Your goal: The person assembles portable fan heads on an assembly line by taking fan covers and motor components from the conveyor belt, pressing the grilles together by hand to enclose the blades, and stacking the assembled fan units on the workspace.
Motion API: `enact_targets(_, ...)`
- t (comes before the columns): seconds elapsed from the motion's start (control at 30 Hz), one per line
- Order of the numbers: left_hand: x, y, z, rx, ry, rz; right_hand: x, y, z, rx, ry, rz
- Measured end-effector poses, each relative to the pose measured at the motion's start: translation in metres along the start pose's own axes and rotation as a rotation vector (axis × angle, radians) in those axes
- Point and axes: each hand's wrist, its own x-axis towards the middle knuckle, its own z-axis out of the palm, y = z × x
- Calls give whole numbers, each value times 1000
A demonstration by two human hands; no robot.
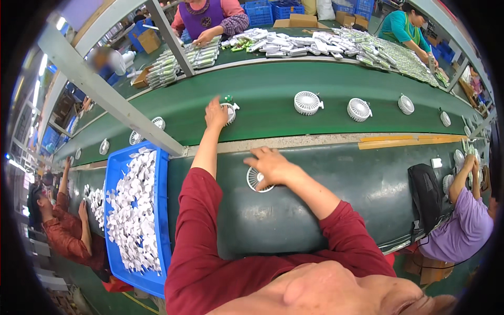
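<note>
The left hand (216, 114) reaches far forward over the green conveyor belt (273, 94), its grip loosely spread and laid against the near-left edge of a small white round fan (229, 111) with a green bit showing at its top; whether the fingers close on it cannot be told. The right hand (270, 167) lies much nearer the body, palm down and fingers splayed on a second white fan (255, 179) that rests flat on the dark green worktop (325, 184), its slatted grille facing up. So the far fan lies ahead of the left grip, the near one directly under the right. Both fans look like hard moulded plastic discs with radial ribs. More such fans (307, 102) ride the belt to the right, well apart. At the left, a blue plastic bin (163, 210) holds a heap of small white parts.
</note>
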Motion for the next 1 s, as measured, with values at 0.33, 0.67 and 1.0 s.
enact_targets(0.33,-44,13,-8,-153,-18,6,2,15,-14,316,176,128)
enact_targets(0.67,-133,85,-13,-1841,-192,-393,8,19,-39,123,1001,-1)
enact_targets(1.0,-140,96,-33,-2001,-494,-538,18,27,-17,213,734,-128)
